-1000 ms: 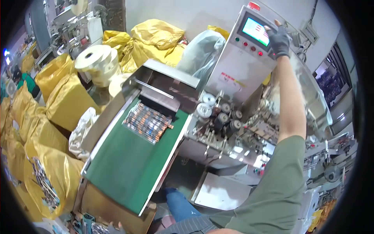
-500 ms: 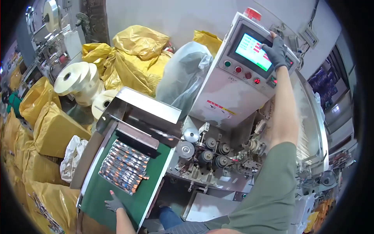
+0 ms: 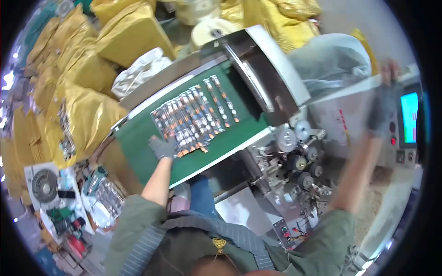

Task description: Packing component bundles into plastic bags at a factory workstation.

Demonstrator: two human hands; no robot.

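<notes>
My left hand (image 3: pixel 163 147), in a grey fingerless glove, rests at the lower left edge of a row of slim patterned packets (image 3: pixel 189 122) on a green conveyor belt (image 3: pixel 138 152). Its fingers are spread against the packets and grip none that I can see. Two separate packets (image 3: pixel 223 101) lie apart from the row, nearer the machine's outlet. My right hand (image 3: pixel 383 103), gloved too, is smeared by motion beside the control cabinet's lit screen (image 3: pixel 410 117). Whether its fingers are bent or straight is hidden by the blur.
Rollers and gears (image 3: pixel 301 163) of the machine sit right of the belt. A metal cover (image 3: pixel 281 69) stands over the belt's far end. Yellow sacks (image 3: pixel 133 37) and a white bag (image 3: pixel 140 73) crowd the far left. A small fan (image 3: pixel 44 186) lies at the left.
The view has swung left. My right hand has come off the screen, and my left hand has moved up to the packet row. Two loose packets now show on the belt.
</notes>
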